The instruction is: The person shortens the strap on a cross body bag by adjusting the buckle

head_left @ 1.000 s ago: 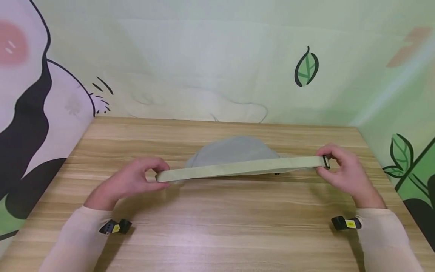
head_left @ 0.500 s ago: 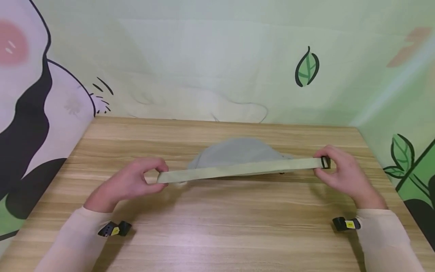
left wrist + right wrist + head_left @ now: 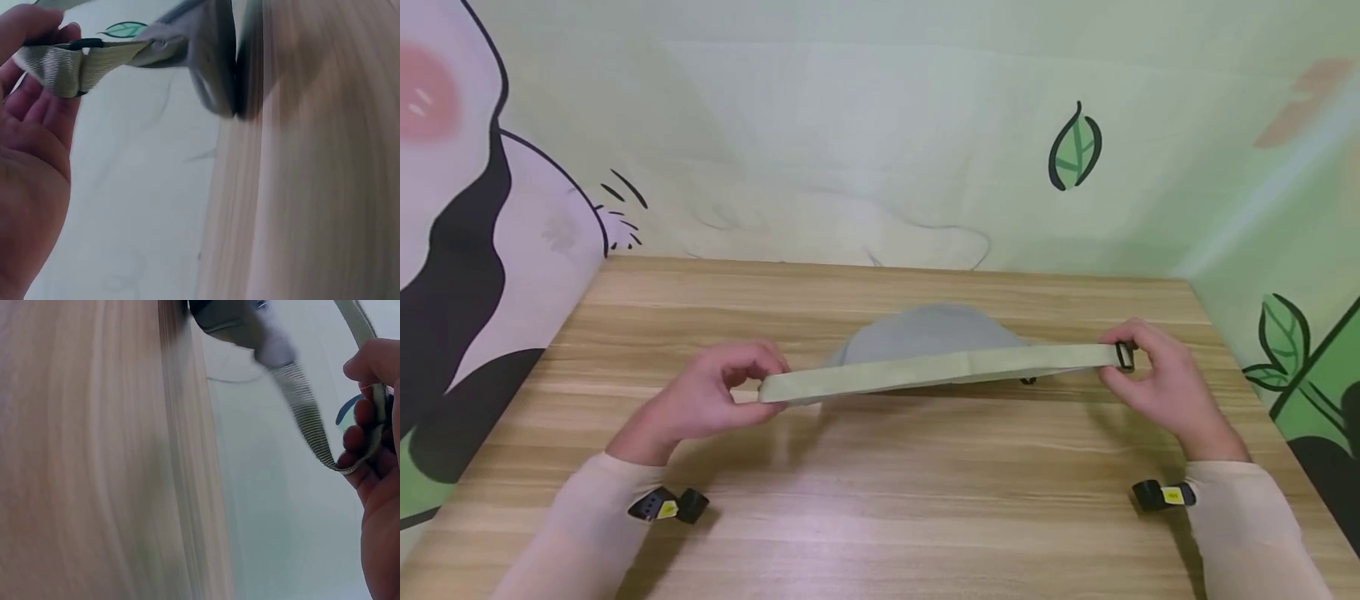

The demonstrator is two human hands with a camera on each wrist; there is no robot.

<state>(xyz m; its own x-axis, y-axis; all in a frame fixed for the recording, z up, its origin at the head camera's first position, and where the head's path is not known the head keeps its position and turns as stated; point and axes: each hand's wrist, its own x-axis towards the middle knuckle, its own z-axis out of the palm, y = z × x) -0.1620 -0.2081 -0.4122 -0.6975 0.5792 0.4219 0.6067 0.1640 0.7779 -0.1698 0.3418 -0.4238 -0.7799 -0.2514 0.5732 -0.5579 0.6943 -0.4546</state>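
A grey waist bag [image 3: 932, 333] sits on the table, its lower part hidden behind its own pale green strap [image 3: 925, 371]. The strap is stretched sideways in front of the bag, raised off the tabletop. My left hand [image 3: 718, 392] pinches the strap's left end between thumb and fingers; a black fitting [image 3: 86, 44] shows on the webbing there in the left wrist view. On the other side my right hand [image 3: 1161, 383] grips the strap's right end beside a black slider buckle [image 3: 1124, 356]. In the right wrist view the strap [image 3: 303, 415] bends back through the fingers.
The wood-grain table [image 3: 880, 500] spreads in front of the bag and to both sides. Behind it hangs a pale green printed backdrop [image 3: 850, 125], which meets the table's far edge. A panda print [image 3: 542, 208] is on the left.
My left hand has shifted slightly right with its end of the strap. The bag has slid a little to the right. My right hand stays nearly in place.
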